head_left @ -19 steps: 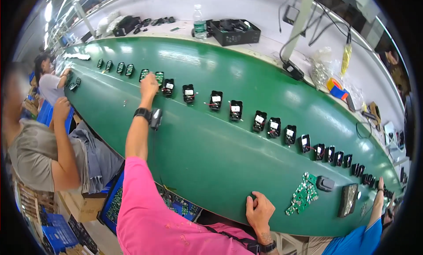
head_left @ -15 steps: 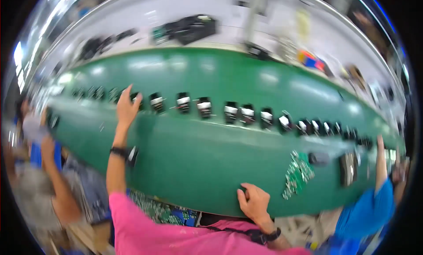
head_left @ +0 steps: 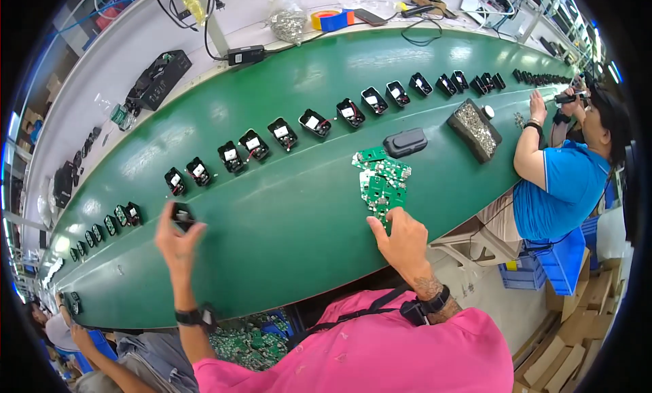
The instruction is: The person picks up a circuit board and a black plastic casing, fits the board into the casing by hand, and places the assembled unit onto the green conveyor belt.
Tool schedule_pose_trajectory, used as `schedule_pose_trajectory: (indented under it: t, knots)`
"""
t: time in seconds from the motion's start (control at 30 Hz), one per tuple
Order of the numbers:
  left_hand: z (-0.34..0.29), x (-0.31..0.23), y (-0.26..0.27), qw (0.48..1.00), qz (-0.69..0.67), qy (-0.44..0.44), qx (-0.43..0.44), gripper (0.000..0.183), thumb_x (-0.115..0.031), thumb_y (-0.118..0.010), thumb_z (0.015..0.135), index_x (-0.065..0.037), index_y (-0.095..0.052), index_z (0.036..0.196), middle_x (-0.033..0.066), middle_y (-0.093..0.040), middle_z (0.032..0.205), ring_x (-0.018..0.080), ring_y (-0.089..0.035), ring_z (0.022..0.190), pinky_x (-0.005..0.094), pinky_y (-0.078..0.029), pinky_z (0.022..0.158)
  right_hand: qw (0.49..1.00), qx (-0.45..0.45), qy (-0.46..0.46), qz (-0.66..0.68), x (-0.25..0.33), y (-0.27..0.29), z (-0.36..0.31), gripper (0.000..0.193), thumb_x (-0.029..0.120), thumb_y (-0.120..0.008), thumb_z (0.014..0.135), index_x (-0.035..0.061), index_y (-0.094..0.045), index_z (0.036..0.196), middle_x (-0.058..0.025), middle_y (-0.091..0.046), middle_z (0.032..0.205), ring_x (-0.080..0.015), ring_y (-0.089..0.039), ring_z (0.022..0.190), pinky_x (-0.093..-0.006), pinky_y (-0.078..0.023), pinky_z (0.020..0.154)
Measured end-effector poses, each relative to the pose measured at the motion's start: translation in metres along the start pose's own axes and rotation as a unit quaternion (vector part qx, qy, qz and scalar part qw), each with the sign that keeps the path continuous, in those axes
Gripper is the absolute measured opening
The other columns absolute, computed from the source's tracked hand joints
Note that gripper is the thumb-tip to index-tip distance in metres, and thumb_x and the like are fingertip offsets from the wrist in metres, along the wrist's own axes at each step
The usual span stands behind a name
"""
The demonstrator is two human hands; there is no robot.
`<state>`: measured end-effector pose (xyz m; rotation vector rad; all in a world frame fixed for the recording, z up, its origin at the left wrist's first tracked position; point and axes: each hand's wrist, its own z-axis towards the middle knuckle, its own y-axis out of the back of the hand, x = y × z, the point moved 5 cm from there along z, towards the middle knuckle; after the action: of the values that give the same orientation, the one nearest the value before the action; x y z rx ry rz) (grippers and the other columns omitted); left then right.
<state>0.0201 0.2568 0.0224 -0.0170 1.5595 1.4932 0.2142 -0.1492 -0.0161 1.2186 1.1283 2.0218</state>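
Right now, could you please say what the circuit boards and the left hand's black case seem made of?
Circuit boards: probably fibreglass laminate, green-coated, being flat with metallic spots. Black case in the left hand: likely moulded plastic, judging by its boxy shape; blur hides its finish.

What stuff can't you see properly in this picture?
All in the head view:
Inside the black case at the left hand: too blurred and dark.
Whatever is under the right hand: hidden by the hand itself.
Far black cases, upper right: too small to count.
Loose green boards below: partly hidden by the table and pink shirt.
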Motion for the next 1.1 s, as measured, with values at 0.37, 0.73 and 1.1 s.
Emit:
schedule_pose_trajectory:
  t: [0.37,0.73,1.1]
  knots:
    - [-0.149,-0.126,-0.120,0.962,-0.044,-0.262,0.066,0.090,-0.034,-0.088,0.066,-0.013,-0.049,0.144,0.0084,-0.052,0.147,0.0234,-0.070,0.081,0.0322,-0.058,0.067,0.990,0.056,-0.024,0.130,-0.024,0.001,-0.007,0.029,0.019,-0.079,0.084,0.0021,-0.056,0.086,-0.0105,-0.055,0.065,-0.0256,-0.053,0.056,-0.0381,-0.044,0.055]
    - [-0.194,-0.158,-0.103,0.940,-0.212,-0.250,0.093,0.046,-0.024,-0.086,0.076,-0.009,-0.071,0.116,0.0032,-0.064,0.083,0.0124,-0.054,0.055,0.0276,-0.045,0.049,0.891,0.247,0.330,0.189,0.047,-0.006,-0.025,0.016,0.005,-0.075,0.078,0.0023,-0.060,0.083,-0.0137,-0.060,0.083,-0.0319,-0.061,0.071,-0.0397,-0.048,0.060]
    - [-0.177,-0.134,-0.131,0.906,-0.413,0.065,0.063,0.013,-0.006,-0.071,0.091,0.006,-0.072,0.088,0.0066,-0.067,0.077,0.0095,-0.063,0.061,0.0224,-0.048,0.054,0.756,0.330,-0.147,0.546,0.017,-0.043,-0.029,0.013,0.011,-0.060,0.100,-0.0007,-0.061,0.095,-0.0044,-0.065,0.075,-0.0081,-0.059,0.054,-0.0195,-0.044,0.047]
